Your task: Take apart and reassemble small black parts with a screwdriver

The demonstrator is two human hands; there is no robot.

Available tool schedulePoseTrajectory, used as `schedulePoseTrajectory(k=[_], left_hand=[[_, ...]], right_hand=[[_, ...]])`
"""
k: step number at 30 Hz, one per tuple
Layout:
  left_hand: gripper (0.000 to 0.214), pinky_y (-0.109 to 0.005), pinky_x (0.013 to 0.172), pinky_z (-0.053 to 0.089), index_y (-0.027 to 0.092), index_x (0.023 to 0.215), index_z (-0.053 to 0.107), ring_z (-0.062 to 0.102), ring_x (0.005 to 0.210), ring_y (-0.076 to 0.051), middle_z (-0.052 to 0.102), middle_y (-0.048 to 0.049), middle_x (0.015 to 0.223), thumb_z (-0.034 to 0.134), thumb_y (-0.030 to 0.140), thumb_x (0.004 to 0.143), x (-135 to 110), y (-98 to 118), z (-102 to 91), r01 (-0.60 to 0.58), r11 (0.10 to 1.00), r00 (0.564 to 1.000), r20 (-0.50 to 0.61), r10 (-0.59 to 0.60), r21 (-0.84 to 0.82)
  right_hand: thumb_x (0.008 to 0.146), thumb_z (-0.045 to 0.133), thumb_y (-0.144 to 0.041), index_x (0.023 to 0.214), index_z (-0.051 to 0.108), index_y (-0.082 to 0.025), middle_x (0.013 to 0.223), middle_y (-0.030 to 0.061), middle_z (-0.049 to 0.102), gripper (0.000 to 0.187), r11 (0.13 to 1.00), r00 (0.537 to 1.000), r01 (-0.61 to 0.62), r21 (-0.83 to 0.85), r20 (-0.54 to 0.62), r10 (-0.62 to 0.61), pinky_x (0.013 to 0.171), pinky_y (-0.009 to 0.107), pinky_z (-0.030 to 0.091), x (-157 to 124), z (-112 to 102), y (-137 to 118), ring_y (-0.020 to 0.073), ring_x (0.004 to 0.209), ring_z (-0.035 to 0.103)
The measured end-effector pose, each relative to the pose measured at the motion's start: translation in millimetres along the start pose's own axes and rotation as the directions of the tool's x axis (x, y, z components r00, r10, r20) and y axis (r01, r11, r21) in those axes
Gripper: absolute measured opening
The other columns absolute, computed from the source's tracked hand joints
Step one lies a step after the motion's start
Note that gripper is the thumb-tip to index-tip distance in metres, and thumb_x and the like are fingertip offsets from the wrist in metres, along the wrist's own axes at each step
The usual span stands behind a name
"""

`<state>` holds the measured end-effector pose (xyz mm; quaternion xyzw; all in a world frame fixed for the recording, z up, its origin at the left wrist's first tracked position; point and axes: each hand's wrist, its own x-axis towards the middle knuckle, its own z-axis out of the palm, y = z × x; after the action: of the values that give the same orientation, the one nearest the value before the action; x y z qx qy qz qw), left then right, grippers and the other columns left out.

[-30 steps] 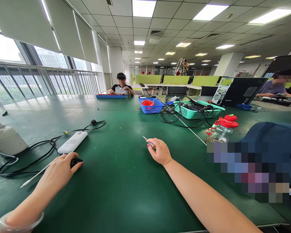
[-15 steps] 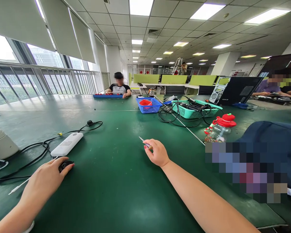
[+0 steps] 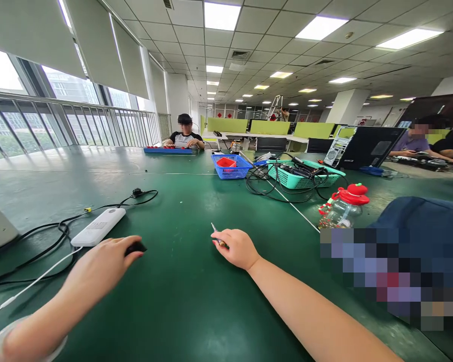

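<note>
Left hand (image 3: 101, 264) clamped on small black object (image 3: 136, 247), thumb spread from fingers by its width, near white block (image 3: 98, 227). Right hand (image 3: 237, 249) pinches slim pointed tool (image 3: 214, 228) over bench (image 3: 181, 301).

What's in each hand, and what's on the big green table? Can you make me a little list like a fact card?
Left hand: holds a small black object, too unclear to name
Right hand: holds a thin pointed tool
Near the left hand: white box
Blue basket: red container inside
Teal basket: black cables inside, some spilling out
Right side: clear bottle with a red lid
Far side: person behind a blue tray
</note>
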<state>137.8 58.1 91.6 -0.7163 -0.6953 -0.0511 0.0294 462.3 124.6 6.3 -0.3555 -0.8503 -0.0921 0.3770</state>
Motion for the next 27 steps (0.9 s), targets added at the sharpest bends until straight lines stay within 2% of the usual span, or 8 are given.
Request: schedulePoseTrajectory(k=[3, 6, 9, 11, 15, 19, 23, 27], left_hand=[[0.046, -0.036, 0.086, 0.045, 0.025, 0.130, 0.054, 0.063, 0.103, -0.029, 0.071, -0.0105, 0.105, 0.047, 0.043, 0.088, 27, 51, 5.2, -0.166, 0.986, 0.984, -0.061, 0.166, 0.009], [0.064, -0.035, 0.080, 0.046, 0.020, 0.148, 0.028, 0.065, 0.094, -0.029, 0.070, -0.0143, 0.097, 0.049, 0.037, 0.090, 57, 99, 23.7, -0.272, 0.962, 0.961, -0.057, 0.270, -0.022], [0.071, -0.034, 0.082, 0.044, 0.018, 0.150, 0.019, 0.064, 0.097, -0.029, 0.070, -0.0143, 0.098, 0.052, 0.033, 0.089, 79, 132, 43.8, -0.403, 0.913, 0.915, -0.044, 0.401, -0.057], [0.074, -0.035, 0.083, 0.044, 0.018, 0.151, 0.017, 0.063, 0.097, -0.029, 0.070, -0.0140, 0.097, 0.054, 0.033, 0.089, 87, 144, 53.7, -0.448, 0.892, 0.894, -0.045, 0.445, -0.065], [0.075, -0.039, 0.086, 0.045, 0.019, 0.151, 0.016, 0.062, 0.098, -0.030, 0.070, -0.0131, 0.097, 0.054, 0.033, 0.088, 92, 146, 65.8, -0.455, 0.878, 0.891, -0.079, 0.448, -0.149], [0.082, -0.039, 0.092, 0.046, 0.022, 0.150, 0.020, 0.060, 0.106, -0.028, 0.069, -0.0119, 0.108, 0.063, 0.031, 0.081, 94, 134, 74.7, -0.382, 0.846, 0.919, -0.057, 0.390, -0.372], [0.079, -0.038, 0.100, 0.044, 0.022, 0.145, 0.032, 0.060, 0.111, -0.025, 0.070, -0.0063, 0.115, 0.068, 0.026, 0.075, 98, 127, 79.3, -0.299, 0.748, 0.937, -0.035, 0.347, -0.593], [0.060, -0.037, 0.100, 0.045, 0.023, 0.130, 0.053, 0.063, 0.108, -0.024, 0.072, -0.0040, 0.112, 0.068, 0.026, 0.072, 100, 128, 79.2, -0.269, 0.709, 0.940, -0.019, 0.340, -0.651]], right_hand=[[0.089, 0.057, -0.024, 0.102, 0.067, -0.023, 0.085, 0.0013, 0.072, 0.017, 0.999, 0.999, -0.034, 0.004, 0.031, 0.034, 0.067, 0.026, 0.046, 0, 1, 2, 0.0155, 0.071, 0.065], [0.088, 0.055, -0.020, 0.102, 0.066, -0.021, 0.089, 0.0034, 0.072, 0.018, 0.996, 0.996, -0.088, -0.009, -0.007, 0.088, 0.071, 0.029, 0.046, 0, -3, 3, 0.0173, 0.076, 0.065], [0.085, 0.057, -0.018, 0.096, 0.066, -0.020, 0.087, 0.0040, 0.070, 0.014, 0.996, 0.995, -0.090, -0.003, -0.048, 0.090, 0.074, 0.032, 0.044, 2, -7, 3, 0.0184, 0.078, 0.062], [0.085, 0.058, -0.020, 0.088, 0.066, -0.020, 0.081, 0.0029, 0.068, 0.008, 0.994, 0.991, -0.107, 0.017, -0.085, 0.108, 0.075, 0.033, 0.042, 3, -10, 3, 0.0181, 0.076, 0.060], [0.089, 0.055, -0.025, 0.079, 0.064, -0.021, 0.073, 0.0014, 0.067, 0.013, 0.990, 0.975, -0.130, 0.060, -0.174, 0.139, 0.076, 0.033, 0.040, 6, -14, 2, 0.0166, 0.072, 0.058], [0.090, 0.050, -0.021, 0.098, 0.065, -0.022, 0.086, 0.0022, 0.072, 0.017, 0.988, 0.973, -0.097, 0.122, -0.198, 0.120, 0.080, 0.034, 0.041, 8, -24, -6, 0.0166, 0.076, 0.061], [0.087, 0.049, -0.018, 0.092, 0.062, -0.023, 0.078, 0.0008, 0.070, 0.015, 0.992, 0.983, 0.021, 0.125, -0.183, 0.003, 0.082, 0.036, 0.041, 8, -37, -17, 0.0160, 0.071, 0.059], [0.083, 0.050, -0.017, 0.083, 0.060, -0.023, 0.071, -0.0015, 0.066, 0.012, 0.988, 0.986, 0.136, 0.071, -0.110, -0.128, 0.087, 0.039, 0.040, 7, -42, -25, 0.0151, 0.067, 0.056]])
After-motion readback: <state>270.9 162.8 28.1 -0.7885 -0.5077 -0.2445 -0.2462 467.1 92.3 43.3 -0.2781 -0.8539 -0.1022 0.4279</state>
